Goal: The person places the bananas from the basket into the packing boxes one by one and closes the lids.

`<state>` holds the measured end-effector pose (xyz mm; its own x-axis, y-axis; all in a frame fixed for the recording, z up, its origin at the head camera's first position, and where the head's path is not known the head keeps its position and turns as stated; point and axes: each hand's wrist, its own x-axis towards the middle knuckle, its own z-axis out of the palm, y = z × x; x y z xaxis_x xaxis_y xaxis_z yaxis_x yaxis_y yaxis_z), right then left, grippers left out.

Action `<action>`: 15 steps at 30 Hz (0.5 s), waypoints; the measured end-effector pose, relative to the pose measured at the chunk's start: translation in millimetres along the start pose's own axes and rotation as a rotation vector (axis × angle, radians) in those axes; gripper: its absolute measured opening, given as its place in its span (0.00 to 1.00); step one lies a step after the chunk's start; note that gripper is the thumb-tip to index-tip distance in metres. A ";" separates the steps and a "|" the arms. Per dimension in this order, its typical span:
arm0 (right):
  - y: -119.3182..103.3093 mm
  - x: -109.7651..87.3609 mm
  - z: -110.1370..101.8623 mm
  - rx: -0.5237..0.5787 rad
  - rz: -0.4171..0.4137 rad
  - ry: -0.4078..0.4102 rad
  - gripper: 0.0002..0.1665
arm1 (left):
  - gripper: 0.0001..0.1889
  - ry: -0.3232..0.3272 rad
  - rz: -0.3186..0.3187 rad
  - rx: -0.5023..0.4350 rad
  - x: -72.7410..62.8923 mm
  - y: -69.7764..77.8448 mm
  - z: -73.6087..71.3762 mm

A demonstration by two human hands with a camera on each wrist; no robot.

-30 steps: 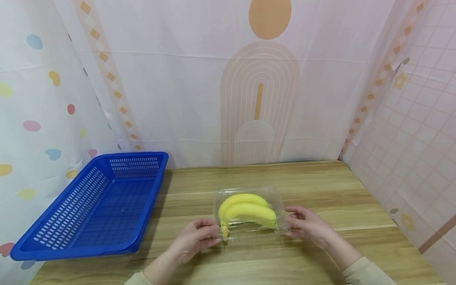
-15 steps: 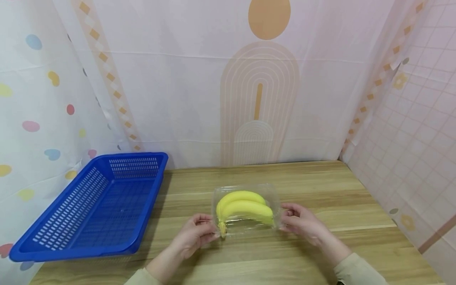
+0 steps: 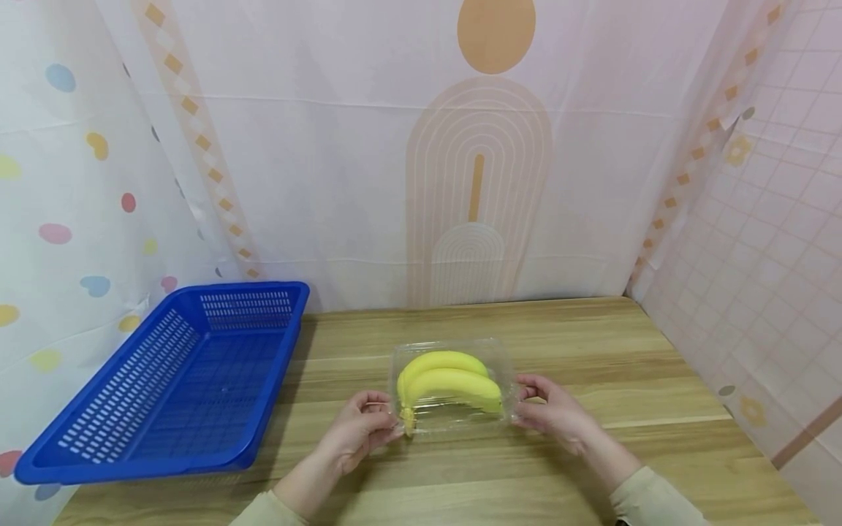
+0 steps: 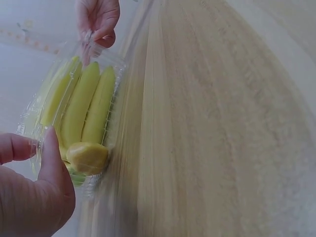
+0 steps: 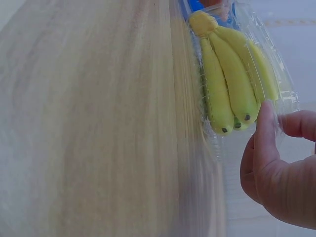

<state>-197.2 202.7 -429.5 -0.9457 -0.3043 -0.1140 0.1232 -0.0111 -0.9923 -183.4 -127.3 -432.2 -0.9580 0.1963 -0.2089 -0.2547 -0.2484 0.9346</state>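
Observation:
A clear plastic clamshell container (image 3: 496, 353) with a bunch of yellow bananas (image 3: 454, 381) inside is over the middle of the table. At its left end my left hand (image 3: 360, 431) pinches the edge between thumb and fingers. My right hand (image 3: 555, 415) pinches the opposite end likewise. In the left wrist view, the bananas' thick stem end (image 4: 88, 158) lies by my left thumb. Dark banana tips (image 5: 247, 117) point toward my right hand in the right wrist view. Whether the container touches the tabletop, I cannot tell.
To the left stands a blue plastic basket (image 3: 266, 391) with slotted walls and nothing in it. The wooden table (image 3: 566, 329) ends at a patterned curtain (image 3: 355, 183) behind, with more curtain at both sides.
Both hands have carried the container slightly left and a little away from me, mostly in the first half second. My grip at both ends looks the same.

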 end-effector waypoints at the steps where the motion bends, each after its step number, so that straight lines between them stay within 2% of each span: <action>1: 0.1 0.0 0.4 -0.001 -0.003 0.001 0.40 | 0.24 0.004 0.001 0.001 -0.2 0.1 0.0; 7: -0.7 -1.1 0.9 -0.011 -0.010 -0.001 0.40 | 0.26 0.020 -0.014 0.010 -0.2 1.2 1.2; 15: -0.2 -0.6 1.5 -0.018 -0.016 0.008 0.39 | 0.27 0.004 -0.024 0.005 -0.2 3.3 0.4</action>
<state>-196.2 201.5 -429.2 -0.9499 -0.2965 -0.0985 0.1027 0.0013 -0.9947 -184.0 -127.8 -429.0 -0.9522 0.1983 -0.2322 -0.2767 -0.2386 0.9309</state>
